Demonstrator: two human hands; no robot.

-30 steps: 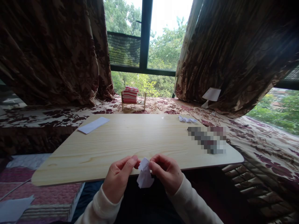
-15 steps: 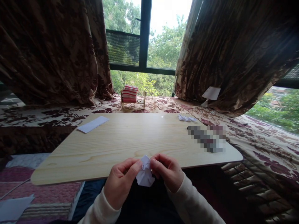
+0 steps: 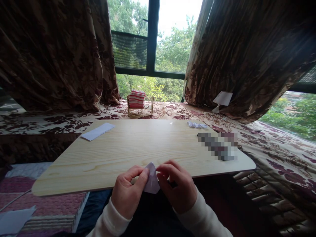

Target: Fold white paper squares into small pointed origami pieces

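Observation:
A small piece of folded white paper [image 3: 152,182], pointed at the top, is held upright over the table's near edge. My left hand [image 3: 131,189] pinches its left side between thumb and forefinger. On the other side my right hand [image 3: 178,187] is curled, its thumb and forefinger tips close together at the paper's right edge. The other fingers of both hands are bent and partly hidden. Near the far right corner of the table lies a row of folded white paper pieces [image 3: 197,125]. A flat white paper strip [image 3: 98,131] rests at the far left.
The pale wooden table [image 3: 118,144] has a pixelated item [image 3: 217,146] on its right side. Behind it stand a small rack [image 3: 140,107] with stacked red-and-white cloths [image 3: 137,98] and a white lamp [image 3: 222,98]. More white paper [image 3: 16,220] lies at the lower left.
The paper between my hands has been turned or folded, showing a smoother face and a narrower outline. My right hand has shifted its fingers, and its thumb has loosened from the front of the paper.

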